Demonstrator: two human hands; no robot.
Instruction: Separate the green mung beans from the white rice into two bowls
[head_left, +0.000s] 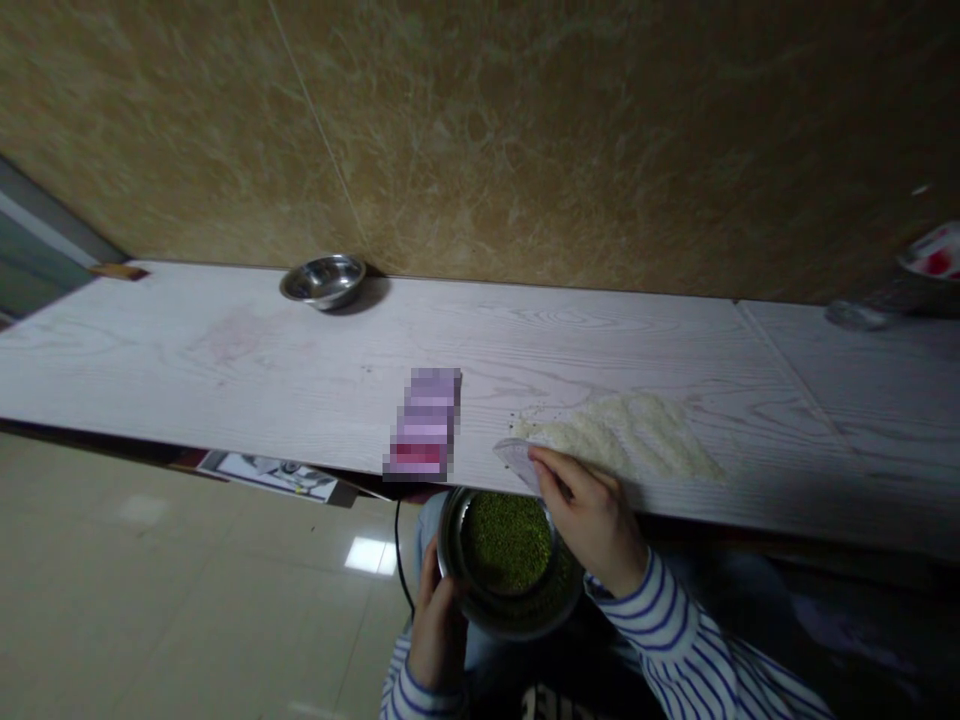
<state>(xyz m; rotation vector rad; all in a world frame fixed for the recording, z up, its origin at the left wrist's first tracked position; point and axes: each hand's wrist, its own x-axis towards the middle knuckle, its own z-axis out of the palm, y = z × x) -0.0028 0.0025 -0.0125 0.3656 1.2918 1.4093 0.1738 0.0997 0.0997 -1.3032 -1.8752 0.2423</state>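
My left hand (437,625) is closed on the rim of a round metal bowl (517,622), just below the counter's front edge. Small green beans (506,540) lie in the bowl. Between the thumb and fingers of my right hand (596,515) is a thin, pale, see-through piece of plastic (517,458), its edge down at the counter surface. Beside that hand, whitish grains like rice (637,435) are spread in a loose patch. A few dark specks lie at the patch's left end.
A second metal bowl (324,282) stands near the wall at the back left. A pixelated purple rectangular object (425,425) lies by the front edge of the pale wooden counter (600,335). Clear plastic containers (862,312) are at the far right. An open drawer (274,478) juts out below.
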